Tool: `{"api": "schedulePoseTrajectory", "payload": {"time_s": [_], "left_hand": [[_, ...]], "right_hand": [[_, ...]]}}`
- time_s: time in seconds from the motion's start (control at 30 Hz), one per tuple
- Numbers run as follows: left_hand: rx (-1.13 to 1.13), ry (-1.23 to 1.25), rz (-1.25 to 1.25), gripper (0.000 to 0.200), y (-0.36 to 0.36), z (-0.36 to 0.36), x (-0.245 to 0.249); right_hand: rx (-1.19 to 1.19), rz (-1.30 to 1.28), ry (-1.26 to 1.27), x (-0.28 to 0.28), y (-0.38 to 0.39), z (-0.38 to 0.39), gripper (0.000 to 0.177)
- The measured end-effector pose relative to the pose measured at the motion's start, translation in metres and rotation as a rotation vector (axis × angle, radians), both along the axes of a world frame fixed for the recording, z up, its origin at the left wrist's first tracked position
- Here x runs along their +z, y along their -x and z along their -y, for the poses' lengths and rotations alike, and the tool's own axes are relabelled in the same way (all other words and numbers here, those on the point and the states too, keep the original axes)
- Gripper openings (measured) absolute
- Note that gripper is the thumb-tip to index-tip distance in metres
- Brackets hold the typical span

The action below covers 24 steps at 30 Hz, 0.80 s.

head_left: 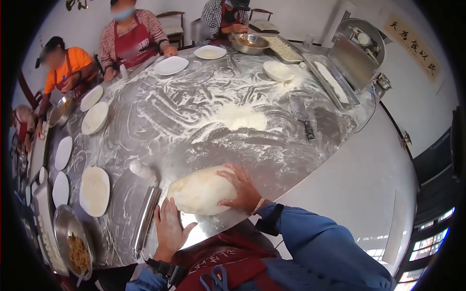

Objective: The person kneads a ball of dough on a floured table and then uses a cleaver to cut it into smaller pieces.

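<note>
Right hand splayed on the dough, left hand flat at its edge, underside invisible

Big pale lump of dough near the close edge of the table, right hand spread over its right end, left hand up against its left side. Shiny metal cylinder just left of that. Flour smeared everywhere tbh, black-handled tool farther right, people in red aprons around the far side.
</note>
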<state>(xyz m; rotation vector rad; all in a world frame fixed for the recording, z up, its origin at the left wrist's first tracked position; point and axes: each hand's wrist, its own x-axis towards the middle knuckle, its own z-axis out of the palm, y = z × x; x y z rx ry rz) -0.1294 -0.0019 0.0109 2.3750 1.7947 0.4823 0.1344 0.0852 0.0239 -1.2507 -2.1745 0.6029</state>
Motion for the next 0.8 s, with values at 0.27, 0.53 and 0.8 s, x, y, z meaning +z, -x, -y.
{"api": "schedulePoseTrajectory", "payload": {"time_s": [0.27,0.53,0.8], "left_hand": [[0.034,-0.008,0.022,0.096,-0.001,-0.003,0.002],[0.012,-0.112,0.325,0.055,0.044,0.035,0.004],[0.06,-0.148,0.316,0.04,0.065,0.086,-0.025]], "right_hand": [[0.021,-0.175,0.042,-0.011,0.003,-0.002,0.08],[-0.134,-0.341,0.172,-0.024,-0.046,0.0,0.064],[-0.403,-0.238,0.046,-0.079,-0.105,-0.003,0.032]]}}
